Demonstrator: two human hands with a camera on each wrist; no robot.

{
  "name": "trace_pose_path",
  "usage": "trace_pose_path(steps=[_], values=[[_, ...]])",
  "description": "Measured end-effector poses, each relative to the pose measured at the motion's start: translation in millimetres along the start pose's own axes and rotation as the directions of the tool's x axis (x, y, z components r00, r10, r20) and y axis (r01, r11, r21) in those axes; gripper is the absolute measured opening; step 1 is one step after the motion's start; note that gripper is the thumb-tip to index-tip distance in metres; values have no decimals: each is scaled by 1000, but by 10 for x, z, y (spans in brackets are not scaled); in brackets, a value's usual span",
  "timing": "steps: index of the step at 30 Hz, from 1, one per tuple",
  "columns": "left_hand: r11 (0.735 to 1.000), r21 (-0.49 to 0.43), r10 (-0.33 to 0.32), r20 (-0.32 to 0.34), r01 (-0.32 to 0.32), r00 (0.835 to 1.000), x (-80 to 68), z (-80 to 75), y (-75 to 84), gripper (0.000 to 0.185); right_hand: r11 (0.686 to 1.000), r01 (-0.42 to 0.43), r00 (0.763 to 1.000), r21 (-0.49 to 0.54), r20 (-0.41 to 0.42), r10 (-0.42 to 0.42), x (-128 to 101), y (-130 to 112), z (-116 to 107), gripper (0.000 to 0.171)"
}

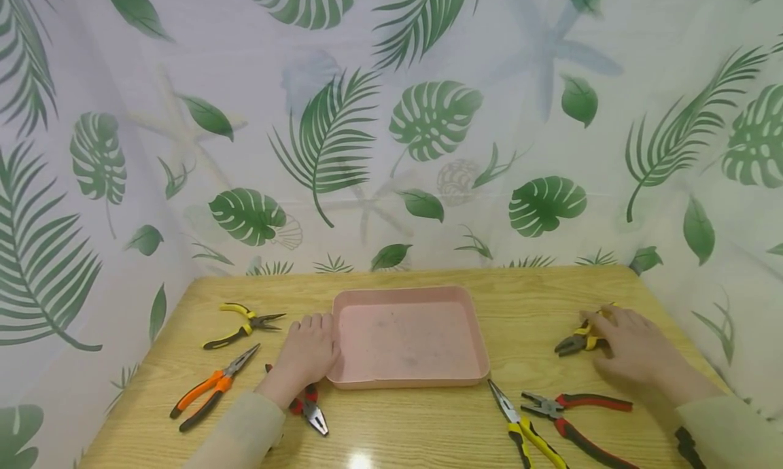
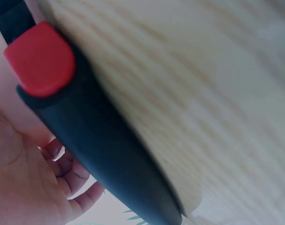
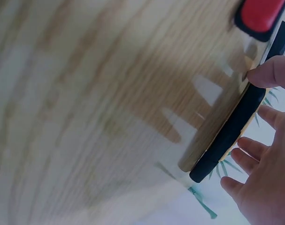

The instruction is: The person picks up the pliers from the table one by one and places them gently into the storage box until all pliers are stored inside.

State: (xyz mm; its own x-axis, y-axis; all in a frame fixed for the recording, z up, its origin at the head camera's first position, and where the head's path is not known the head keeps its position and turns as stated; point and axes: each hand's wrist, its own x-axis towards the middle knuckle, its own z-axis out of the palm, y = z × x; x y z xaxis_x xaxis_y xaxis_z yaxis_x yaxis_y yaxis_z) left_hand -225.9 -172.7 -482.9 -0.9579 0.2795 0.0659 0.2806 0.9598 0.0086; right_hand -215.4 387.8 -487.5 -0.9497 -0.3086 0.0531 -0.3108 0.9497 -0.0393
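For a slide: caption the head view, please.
Left hand rests beside a pink rectangular plastic tray; right hand touches yellow-handled pliers on a wooden table.

The right hand (image 3: 266,187) spreads its fingers (image 3: 249,146) over the blurred wooden bench (image 3: 100,108), its thumb touching a black plier handle (image 3: 231,136); a red grip (image 3: 259,14) lies at the top.

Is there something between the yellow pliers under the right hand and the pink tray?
Nothing visible stands between them. The right hand touches the yellow pliers, and only bare table lies between them and the pink tray. The other pliers lie nearer the front edge.
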Motion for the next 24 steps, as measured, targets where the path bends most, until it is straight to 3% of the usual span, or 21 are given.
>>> trace_pose_path(steps=[6, 12, 24], values=[[1000, -10, 1, -8, -1, 1000, 16, 31, -11, 31, 1000, 23, 999, -5, -42, -23, 11, 38, 28, 71], [1000, -12, -12, 32, 12, 999, 47, 52, -5, 32, 999, 38, 996, 17, -76, -37, 9, 37, 67, 71], [999, 21, -28, 32, 27, 999, 49, 60, -30, 33, 997, 57, 998, 55, -42, -54, 94, 53, 78, 64]])
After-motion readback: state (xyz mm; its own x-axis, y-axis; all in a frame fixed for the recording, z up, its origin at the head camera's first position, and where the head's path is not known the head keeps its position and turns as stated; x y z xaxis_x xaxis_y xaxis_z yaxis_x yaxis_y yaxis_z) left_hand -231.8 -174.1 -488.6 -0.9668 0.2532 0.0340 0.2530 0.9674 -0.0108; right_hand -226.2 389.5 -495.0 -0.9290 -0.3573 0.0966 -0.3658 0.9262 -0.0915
